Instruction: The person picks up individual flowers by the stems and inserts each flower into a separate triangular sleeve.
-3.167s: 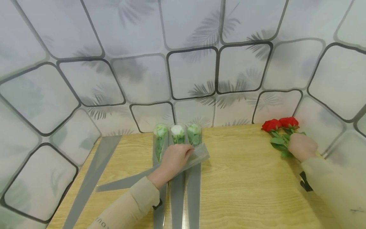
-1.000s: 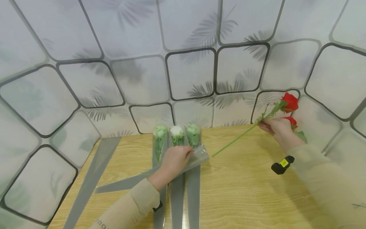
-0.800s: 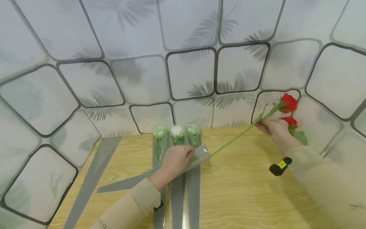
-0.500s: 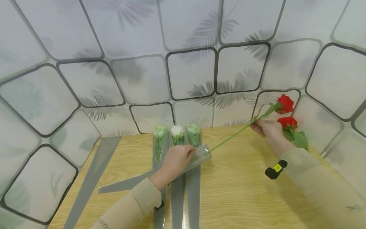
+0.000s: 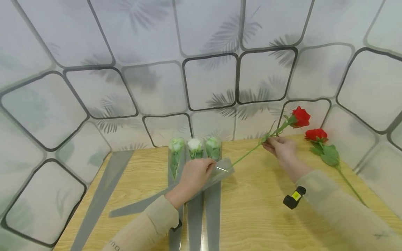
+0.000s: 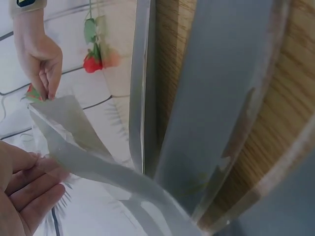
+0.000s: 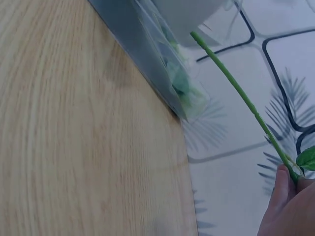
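My right hand (image 5: 282, 150) pinches the green stem of a red rose (image 5: 300, 117), its bloom up and to the right. The stem's lower end reaches the mouth of a clear and grey flower sleeve (image 5: 138, 207). My left hand (image 5: 195, 176) pinches that sleeve near its wide mouth, thumb against fingers, as the left wrist view also shows. Under it lie three sleeved white-green roses (image 5: 194, 143) side by side, partly covered by my left hand and arm. In the right wrist view, the bare stem (image 7: 236, 86) runs out from my right fingers (image 7: 280, 191).
A second red rose (image 5: 316, 135) lies at the table's right edge beside my right forearm. Another flat grey sleeve (image 5: 102, 198) lies slanted at the left. A patterned cloth wall (image 5: 210, 83) rises behind the wooden table (image 5: 251, 209).
My right hand has lifted one red rose from the pair and carried it left, bringing its stem end to the sleeve's mouth. The left hand has stayed nearly still, gripping the sleeve.
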`<state>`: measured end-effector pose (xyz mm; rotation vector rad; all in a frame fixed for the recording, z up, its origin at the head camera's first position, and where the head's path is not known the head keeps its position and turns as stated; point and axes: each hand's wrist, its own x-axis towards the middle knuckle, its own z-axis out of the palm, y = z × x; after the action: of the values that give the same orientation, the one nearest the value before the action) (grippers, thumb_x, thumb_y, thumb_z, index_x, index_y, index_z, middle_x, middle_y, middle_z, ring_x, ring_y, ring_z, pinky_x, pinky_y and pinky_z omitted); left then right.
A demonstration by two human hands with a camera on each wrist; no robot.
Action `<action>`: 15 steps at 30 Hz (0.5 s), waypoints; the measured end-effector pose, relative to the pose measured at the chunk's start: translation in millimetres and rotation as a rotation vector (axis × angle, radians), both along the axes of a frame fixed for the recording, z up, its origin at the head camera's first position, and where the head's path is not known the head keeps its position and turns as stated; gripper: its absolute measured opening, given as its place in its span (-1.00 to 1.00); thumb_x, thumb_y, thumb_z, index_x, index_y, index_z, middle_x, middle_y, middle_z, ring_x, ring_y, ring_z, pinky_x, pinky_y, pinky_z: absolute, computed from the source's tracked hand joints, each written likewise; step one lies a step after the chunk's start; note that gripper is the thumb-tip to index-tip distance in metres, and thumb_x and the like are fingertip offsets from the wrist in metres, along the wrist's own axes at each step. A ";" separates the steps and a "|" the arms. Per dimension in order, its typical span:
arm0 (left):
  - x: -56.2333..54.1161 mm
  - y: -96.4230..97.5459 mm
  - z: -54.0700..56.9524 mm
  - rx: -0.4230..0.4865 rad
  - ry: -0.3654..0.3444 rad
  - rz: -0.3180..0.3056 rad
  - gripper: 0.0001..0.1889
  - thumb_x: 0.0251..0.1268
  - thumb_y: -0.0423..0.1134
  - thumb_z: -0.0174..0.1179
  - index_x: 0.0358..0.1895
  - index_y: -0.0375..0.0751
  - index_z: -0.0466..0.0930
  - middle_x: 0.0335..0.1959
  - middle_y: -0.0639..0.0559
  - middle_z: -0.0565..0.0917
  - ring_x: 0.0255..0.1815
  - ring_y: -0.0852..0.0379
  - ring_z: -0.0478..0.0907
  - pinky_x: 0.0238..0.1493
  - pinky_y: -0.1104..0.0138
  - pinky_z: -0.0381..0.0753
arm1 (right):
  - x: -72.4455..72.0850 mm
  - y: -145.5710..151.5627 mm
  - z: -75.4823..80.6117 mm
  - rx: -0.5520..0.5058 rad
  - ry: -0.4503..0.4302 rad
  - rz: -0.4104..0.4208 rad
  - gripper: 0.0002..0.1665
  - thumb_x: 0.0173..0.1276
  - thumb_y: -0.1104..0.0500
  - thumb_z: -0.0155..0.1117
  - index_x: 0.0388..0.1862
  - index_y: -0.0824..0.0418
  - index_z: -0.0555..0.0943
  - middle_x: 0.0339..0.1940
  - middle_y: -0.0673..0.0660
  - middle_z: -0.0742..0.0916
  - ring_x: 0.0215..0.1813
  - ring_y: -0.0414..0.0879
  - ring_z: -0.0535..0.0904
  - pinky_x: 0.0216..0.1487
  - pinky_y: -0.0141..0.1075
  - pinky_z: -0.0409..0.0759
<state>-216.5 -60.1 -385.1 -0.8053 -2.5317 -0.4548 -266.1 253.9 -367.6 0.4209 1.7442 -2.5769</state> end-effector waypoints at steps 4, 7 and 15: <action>-0.7 1.5 1.0 0.007 0.008 0.004 -0.91 0.47 -0.23 0.38 -0.14 -0.13 0.86 -0.36 0.04 0.87 -0.51 0.18 0.77 -0.46 0.36 0.72 | 3.0 -8.5 -3.8 0.021 0.026 -0.015 -0.81 0.67 0.37 0.03 0.16 0.38 0.48 -0.36 -0.11 0.75 -0.31 -0.31 0.80 -0.08 -0.48 0.79; -1.4 2.6 1.7 0.013 0.018 0.002 -0.91 0.48 -0.24 0.38 -0.15 -0.12 0.86 -0.37 0.06 0.87 -0.53 0.21 0.75 -0.48 0.39 0.69 | 6.0 -16.5 -5.3 0.037 0.042 -0.017 -0.83 0.69 0.36 0.01 0.14 0.36 0.48 -0.32 -0.12 0.73 -0.27 -0.33 0.79 -0.03 -0.49 0.78; -1.8 6.3 3.4 0.025 0.029 -0.008 -0.91 0.48 -0.25 0.38 -0.16 -0.14 0.85 -0.38 0.06 0.87 -0.55 0.23 0.72 -0.50 0.44 0.66 | 21.8 -39.3 -6.1 0.062 0.094 -0.055 -0.71 0.60 0.39 0.18 -0.33 0.12 0.67 -0.45 -0.14 0.81 -0.34 -0.32 0.80 -0.12 -0.46 0.80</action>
<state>-218.3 -53.8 -381.7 -0.8071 -2.4921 -0.4736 -244.3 214.6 -373.8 0.3591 1.8725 -2.6261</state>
